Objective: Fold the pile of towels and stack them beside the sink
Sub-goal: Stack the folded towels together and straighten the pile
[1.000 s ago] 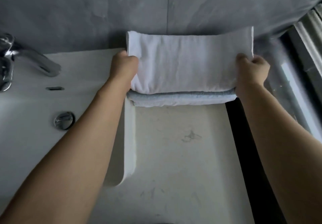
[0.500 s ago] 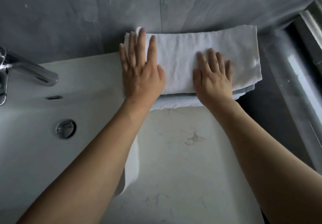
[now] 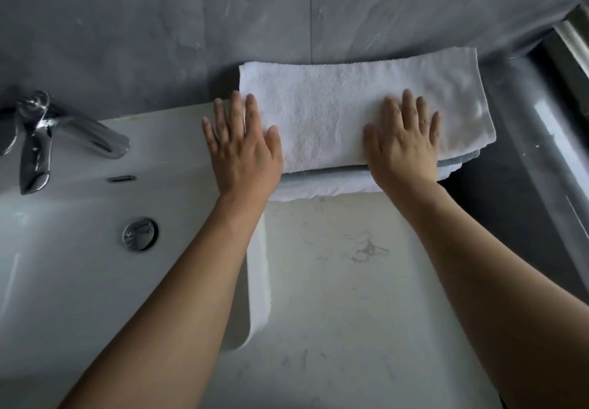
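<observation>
Pressing flat with spread fingers, the left hand [image 3: 243, 150] and right hand [image 3: 403, 144] bracket the white towel [image 3: 334, 112] lying crosswise atop the stack [image 3: 322, 182], upper centre, beside the sink [image 3: 79, 249].

White towel [image 3: 344, 115] atop grey-blue towel [image 3: 322, 175]; white sink [image 3: 63, 249]; grey wall [image 3: 159, 26]; chrome tap [image 3: 73, 131].

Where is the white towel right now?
The white towel tops the folded stack on the counter right of the sink, against the grey wall, under both hands.
</observation>
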Demonstrator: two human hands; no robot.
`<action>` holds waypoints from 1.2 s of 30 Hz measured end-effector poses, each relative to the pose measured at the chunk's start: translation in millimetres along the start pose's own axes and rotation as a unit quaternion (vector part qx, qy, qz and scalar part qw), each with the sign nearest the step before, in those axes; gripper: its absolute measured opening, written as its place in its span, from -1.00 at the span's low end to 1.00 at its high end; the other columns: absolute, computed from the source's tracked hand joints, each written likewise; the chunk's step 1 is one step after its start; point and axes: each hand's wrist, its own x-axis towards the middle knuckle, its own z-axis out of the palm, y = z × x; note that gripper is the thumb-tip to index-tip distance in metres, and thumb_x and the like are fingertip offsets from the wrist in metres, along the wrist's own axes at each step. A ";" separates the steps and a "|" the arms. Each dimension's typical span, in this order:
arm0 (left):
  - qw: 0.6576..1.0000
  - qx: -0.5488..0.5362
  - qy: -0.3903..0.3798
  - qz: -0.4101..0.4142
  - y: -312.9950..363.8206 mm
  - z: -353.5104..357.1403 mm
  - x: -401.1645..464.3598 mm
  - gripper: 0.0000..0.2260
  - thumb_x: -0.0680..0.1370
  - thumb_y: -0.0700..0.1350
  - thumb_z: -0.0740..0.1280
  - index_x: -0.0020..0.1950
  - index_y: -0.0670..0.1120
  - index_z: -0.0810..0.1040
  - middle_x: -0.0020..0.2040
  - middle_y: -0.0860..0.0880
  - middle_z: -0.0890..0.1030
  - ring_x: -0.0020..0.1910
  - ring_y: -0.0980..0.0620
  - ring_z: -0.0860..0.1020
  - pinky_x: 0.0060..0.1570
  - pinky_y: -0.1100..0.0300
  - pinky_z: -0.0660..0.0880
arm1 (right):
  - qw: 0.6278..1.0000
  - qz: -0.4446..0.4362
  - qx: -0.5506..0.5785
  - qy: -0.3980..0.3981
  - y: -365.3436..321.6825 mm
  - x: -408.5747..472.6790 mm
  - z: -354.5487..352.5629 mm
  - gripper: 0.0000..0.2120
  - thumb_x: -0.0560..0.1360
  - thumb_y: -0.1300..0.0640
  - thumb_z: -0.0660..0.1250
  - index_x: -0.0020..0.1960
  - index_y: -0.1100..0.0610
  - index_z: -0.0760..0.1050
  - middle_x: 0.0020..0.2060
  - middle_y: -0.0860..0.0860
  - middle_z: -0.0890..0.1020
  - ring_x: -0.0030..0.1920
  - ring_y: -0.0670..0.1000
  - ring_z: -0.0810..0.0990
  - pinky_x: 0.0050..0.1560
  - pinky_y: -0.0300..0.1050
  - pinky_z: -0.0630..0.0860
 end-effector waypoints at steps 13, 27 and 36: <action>0.994 -0.093 0.030 0.044 -51.8 -26.6 -77.9 -0.49 0.64 -0.01 0.24 0.54 -0.20 0.27 0.50 -0.21 0.35 0.52 -0.24 0.25 0.52 -0.17 0.11 | 0.985 -0.117 0.103 0.069 -70.7 -89.3 8.4 -0.54 0.51 0.15 0.28 0.39 0.19 0.38 0.39 0.12 0.42 0.43 0.14 0.33 0.48 0.11 0.16; 0.986 -0.151 0.036 0.054 -204.9 -70.0 -137.8 -0.59 0.64 -0.13 0.27 0.43 -0.31 0.40 0.38 -0.28 0.46 0.39 -0.29 0.41 0.41 -0.16 0.30 | 0.979 -0.135 0.148 0.047 -216.5 -190.5 46.6 -0.54 0.49 0.21 0.32 0.37 0.28 0.40 0.35 0.20 0.45 0.37 0.21 0.40 0.40 0.18 0.28; 0.983 -0.172 0.035 0.048 -334.6 -93.1 -165.8 -0.66 0.63 -0.16 0.27 0.36 -0.29 0.46 0.32 -0.24 0.51 0.33 -0.23 0.45 0.42 -0.09 0.32 | 0.973 -0.151 0.172 0.019 -342.7 -253.1 81.1 -0.56 0.49 0.23 0.32 0.35 0.26 0.42 0.33 0.18 0.46 0.34 0.19 0.42 0.41 0.15 0.27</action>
